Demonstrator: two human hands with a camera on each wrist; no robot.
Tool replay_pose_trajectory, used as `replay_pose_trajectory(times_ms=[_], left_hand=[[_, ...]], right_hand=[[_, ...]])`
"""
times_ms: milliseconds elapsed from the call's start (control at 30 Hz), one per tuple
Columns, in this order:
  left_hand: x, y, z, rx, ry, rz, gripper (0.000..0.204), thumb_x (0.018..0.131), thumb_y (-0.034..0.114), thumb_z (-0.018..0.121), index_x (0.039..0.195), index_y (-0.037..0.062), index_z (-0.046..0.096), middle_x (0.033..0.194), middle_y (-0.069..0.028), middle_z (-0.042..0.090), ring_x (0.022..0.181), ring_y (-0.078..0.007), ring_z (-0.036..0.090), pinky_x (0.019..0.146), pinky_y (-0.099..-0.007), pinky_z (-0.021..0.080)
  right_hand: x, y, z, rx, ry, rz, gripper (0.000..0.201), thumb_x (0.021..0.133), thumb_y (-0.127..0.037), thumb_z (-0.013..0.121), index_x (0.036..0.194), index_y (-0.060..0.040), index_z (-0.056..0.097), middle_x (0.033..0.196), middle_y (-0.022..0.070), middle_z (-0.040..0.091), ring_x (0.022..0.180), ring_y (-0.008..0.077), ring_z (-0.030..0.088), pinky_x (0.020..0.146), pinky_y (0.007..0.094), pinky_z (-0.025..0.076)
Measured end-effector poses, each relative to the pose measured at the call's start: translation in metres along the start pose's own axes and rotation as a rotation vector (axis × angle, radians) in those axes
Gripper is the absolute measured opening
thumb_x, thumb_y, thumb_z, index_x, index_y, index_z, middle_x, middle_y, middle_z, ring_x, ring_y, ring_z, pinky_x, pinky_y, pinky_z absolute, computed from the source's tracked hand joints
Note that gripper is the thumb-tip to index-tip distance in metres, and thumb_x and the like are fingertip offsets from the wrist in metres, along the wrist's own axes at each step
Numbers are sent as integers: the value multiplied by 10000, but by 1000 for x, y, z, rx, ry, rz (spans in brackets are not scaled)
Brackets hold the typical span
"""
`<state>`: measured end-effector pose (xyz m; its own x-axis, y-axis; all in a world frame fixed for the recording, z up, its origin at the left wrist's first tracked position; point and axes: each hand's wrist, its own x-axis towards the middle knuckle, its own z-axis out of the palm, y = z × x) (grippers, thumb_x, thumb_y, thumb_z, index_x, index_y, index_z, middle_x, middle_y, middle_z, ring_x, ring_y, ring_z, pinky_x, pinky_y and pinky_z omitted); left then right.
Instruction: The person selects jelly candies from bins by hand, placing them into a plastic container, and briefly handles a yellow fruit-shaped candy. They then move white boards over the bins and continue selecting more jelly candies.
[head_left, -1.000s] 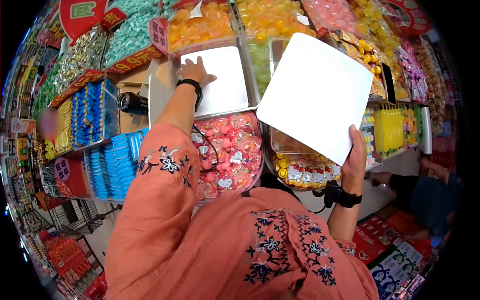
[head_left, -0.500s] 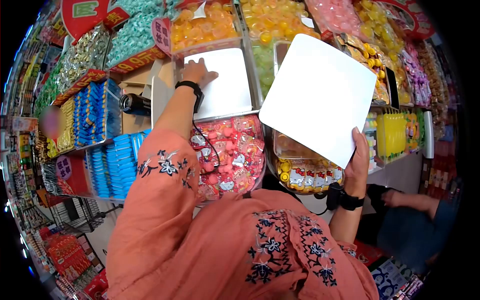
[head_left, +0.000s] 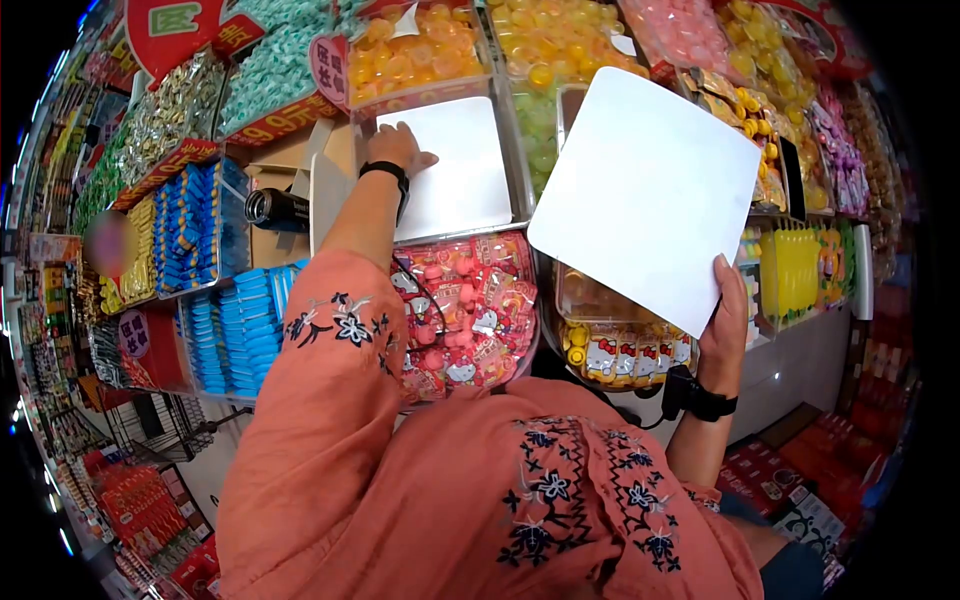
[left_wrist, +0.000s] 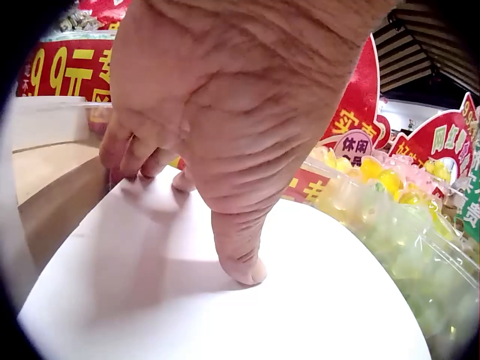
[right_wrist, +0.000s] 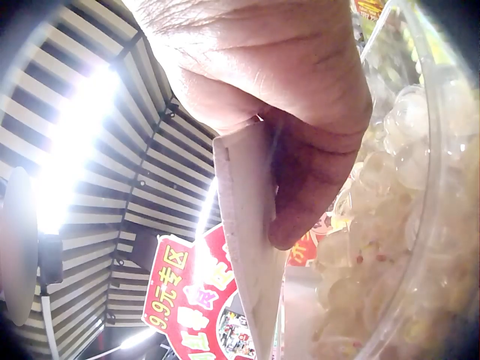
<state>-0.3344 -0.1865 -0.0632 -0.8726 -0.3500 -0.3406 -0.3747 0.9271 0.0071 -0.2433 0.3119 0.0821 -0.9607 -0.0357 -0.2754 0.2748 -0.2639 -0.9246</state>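
My left hand (head_left: 396, 148) rests on a flat white board (head_left: 468, 185) that lies in a clear bin. In the left wrist view the thumb and fingertips touch its bright surface, with the fingers spread. Raised at the right is a second white board (head_left: 645, 200), a square with rounded corners. My right hand (head_left: 727, 318) grips it at its lower right corner. The right wrist view shows this board's thin edge (right_wrist: 246, 232) between thumb and fingers, with a bin of pale jelly cups (right_wrist: 375, 225) beside it.
Pink candy packets (head_left: 475, 325) fill a tub near my body, and yellow packets (head_left: 625, 355) sit under the raised board. Orange jelly cups (head_left: 415, 50) are behind the left bin. A dark bottle (head_left: 280, 210) lies in a cardboard box, beside blue packets (head_left: 240, 325).
The view shifts slightly, while both hands keep their places on the two white boards. The other person at the right has moved lower, mostly out of sight behind my arm.
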Motion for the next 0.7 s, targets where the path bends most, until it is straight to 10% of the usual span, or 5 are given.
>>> replay_pose_trajectory(times_ms=[467, 700], left_hand=[[-6, -20, 12, -89, 56, 1, 871, 767, 520, 759, 1379, -22, 458, 1377, -286, 512, 1257, -399, 539, 1044, -460, 455], [-22, -25, 13, -165, -302, 103, 889, 739, 505, 789, 1417, 35, 459, 1384, -328, 492, 1276, -450, 516, 1034, -481, 463]], right_hand=[[4, -3, -2, 22, -19, 0, 405, 1017, -240, 533, 1281, 68, 534, 1159, 149, 652, 1024, 203, 669, 880, 318, 541], [6, -9, -4, 54, -5, -12, 362, 1020, -226, 559, 1256, 49, 558, 1143, 139, 669, 1009, 187, 679, 866, 297, 554]])
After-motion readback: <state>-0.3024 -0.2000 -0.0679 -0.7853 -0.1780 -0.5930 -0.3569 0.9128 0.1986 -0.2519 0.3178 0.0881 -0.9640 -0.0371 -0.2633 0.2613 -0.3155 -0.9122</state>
